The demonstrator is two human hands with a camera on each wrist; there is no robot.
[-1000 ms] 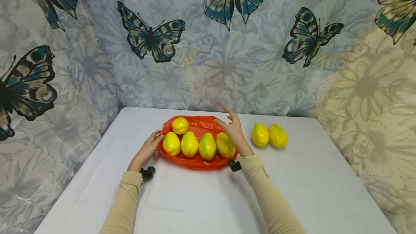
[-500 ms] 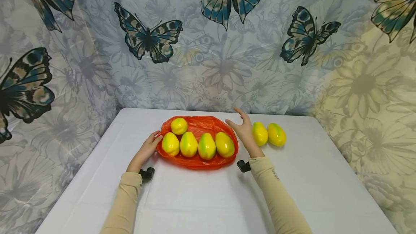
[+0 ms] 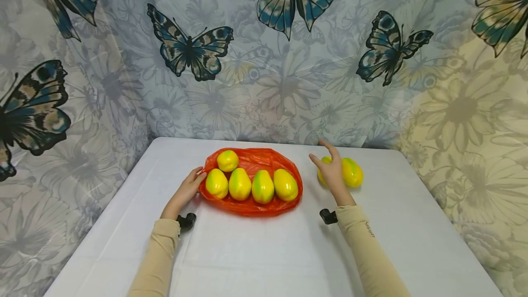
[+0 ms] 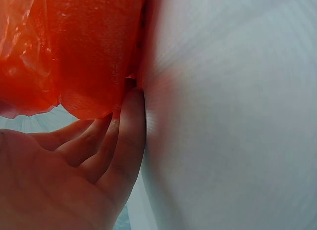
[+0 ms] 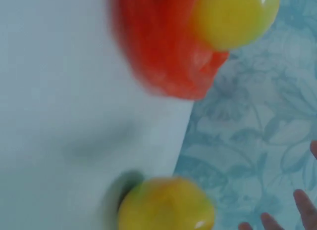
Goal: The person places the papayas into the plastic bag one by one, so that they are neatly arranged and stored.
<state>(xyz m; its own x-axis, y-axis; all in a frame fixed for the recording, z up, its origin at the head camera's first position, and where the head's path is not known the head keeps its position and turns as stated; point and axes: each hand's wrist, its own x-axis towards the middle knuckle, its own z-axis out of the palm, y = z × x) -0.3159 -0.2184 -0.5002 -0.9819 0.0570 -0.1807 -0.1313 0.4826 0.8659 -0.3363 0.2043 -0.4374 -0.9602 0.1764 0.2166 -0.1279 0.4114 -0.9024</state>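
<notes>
An opened-out red plastic bag [image 3: 257,210] lies on the table, holding several glossy yellow-green fruits [image 3: 240,184], mango- or papaya-like in shape. My left hand [image 3: 186,190] rests against the bag's left edge; in the left wrist view its fairly straight fingers [image 4: 130,136] touch the bag's outer side, with the thumb out of sight there. My right hand [image 3: 333,171] hovers over two more such fruits to the right of the bag, thumb and fingers spread, holding nothing. It partly hides the nearer loose fruit [image 3: 323,178]; the other loose fruit [image 3: 352,173] shows beside it.
A white-covered table [image 3: 255,255] carries everything. Behind it and at the sides hangs cloth printed with butterflies and flowers [image 3: 284,90]. Small black wrist cameras [image 3: 328,217] sit on both wrists.
My right hand has moved right, from over the bag's right end to the two loose fruits. The left hand, the bag and the fruits have stayed in place.
</notes>
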